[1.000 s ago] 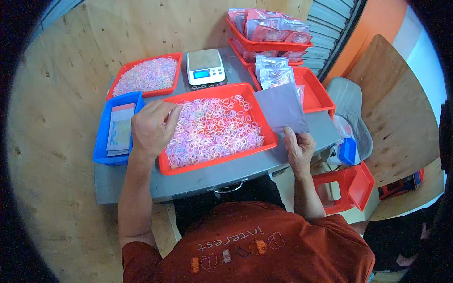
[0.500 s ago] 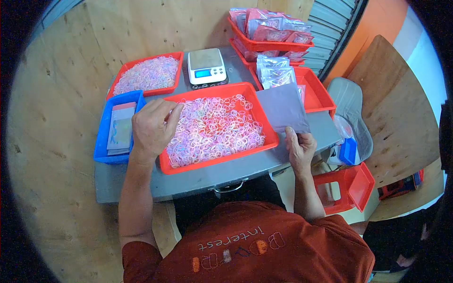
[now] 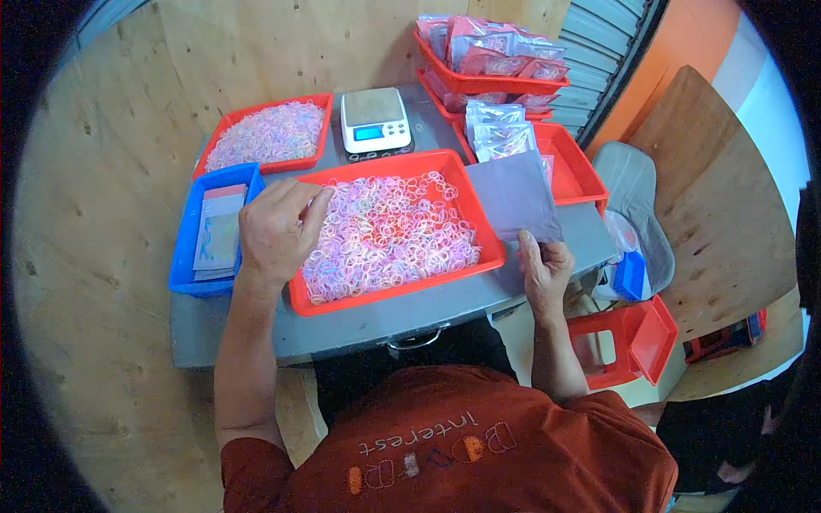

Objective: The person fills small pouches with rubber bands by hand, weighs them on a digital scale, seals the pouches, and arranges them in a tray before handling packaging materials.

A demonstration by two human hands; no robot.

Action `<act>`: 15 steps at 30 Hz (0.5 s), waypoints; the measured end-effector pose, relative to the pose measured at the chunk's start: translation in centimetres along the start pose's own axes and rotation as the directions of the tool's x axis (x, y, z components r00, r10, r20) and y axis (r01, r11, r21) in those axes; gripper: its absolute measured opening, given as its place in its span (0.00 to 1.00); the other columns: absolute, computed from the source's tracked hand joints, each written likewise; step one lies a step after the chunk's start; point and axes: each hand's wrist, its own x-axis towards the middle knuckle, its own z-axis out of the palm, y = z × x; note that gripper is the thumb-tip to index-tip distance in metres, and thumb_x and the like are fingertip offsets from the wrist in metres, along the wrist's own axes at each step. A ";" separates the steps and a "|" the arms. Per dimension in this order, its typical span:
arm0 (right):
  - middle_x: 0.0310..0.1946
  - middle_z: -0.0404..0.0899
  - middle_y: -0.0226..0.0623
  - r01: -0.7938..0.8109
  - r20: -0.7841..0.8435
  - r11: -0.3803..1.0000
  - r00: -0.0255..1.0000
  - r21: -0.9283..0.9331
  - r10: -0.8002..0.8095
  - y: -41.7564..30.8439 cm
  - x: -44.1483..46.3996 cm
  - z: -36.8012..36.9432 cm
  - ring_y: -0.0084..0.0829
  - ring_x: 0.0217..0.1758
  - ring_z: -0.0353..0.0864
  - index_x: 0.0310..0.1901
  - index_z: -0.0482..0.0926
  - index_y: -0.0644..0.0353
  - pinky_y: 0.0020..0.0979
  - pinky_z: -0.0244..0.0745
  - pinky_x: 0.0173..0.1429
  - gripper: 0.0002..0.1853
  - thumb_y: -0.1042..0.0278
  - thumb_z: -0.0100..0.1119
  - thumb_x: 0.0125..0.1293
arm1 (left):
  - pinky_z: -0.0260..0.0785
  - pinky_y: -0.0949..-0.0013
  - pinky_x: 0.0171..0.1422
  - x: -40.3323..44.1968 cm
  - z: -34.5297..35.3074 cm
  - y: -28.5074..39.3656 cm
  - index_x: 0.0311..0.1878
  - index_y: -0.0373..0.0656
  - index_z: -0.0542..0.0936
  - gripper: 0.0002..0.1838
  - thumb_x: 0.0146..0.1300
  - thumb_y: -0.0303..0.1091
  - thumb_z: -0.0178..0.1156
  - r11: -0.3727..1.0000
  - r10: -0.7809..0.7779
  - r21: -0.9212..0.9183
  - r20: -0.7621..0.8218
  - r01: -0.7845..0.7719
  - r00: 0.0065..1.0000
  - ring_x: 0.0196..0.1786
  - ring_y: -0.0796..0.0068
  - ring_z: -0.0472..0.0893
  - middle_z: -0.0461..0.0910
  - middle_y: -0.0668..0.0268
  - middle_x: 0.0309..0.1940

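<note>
My left hand (image 3: 278, 224) hovers over the left edge of a red tray (image 3: 469, 205), its fingers curled in; whatever they hold, if anything, is hidden. Small pastel rubber bands (image 3: 393, 235) lie loose across the tray. On the right, my right hand (image 3: 546, 267) pinches the lower corner of a flat grey pouch (image 3: 516, 197) between thumb and fingers. The pouch is held out past the tray's right edge. Close to my left hand, a blue basket (image 3: 182, 256) holds flat printed packets (image 3: 219, 232).
A digital scale (image 3: 375, 124) stands behind the tray, beside another red tray (image 3: 327, 111) of bands (image 3: 269, 137). Stacked red trays (image 3: 496, 83) with filled pouches (image 3: 505, 47) rise at the back right. A grey chair (image 3: 629, 197) and red stool (image 3: 611, 342) are to the right.
</note>
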 end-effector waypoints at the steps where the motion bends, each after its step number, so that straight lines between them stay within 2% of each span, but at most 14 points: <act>1: 0.18 0.79 0.28 0.001 -0.004 1.000 1.000 -0.003 -0.001 0.1 0.0 0.0 0.15 0.18 0.71 0.24 0.79 0.59 0.21 0.62 0.22 0.16 0.65 0.71 0.69 | 0.74 0.60 0.34 0.0 0.0 0.0 0.32 0.39 0.84 0.06 0.59 0.28 0.72 1.000 0.000 -0.001 -0.002 0.000 1.000 0.31 0.59 0.83 0.83 0.59 0.28; 15: 0.18 0.78 0.27 -0.027 0.023 1.000 0.999 0.000 0.027 0.0 0.0 -0.2 0.14 0.18 0.70 0.24 0.79 0.59 0.21 0.61 0.23 0.15 0.67 0.70 0.70 | 0.73 0.60 0.34 0.0 0.0 0.2 0.32 0.38 0.84 0.06 0.59 0.27 0.72 1.000 0.006 -0.014 -0.005 -0.006 1.000 0.30 0.59 0.83 0.82 0.58 0.27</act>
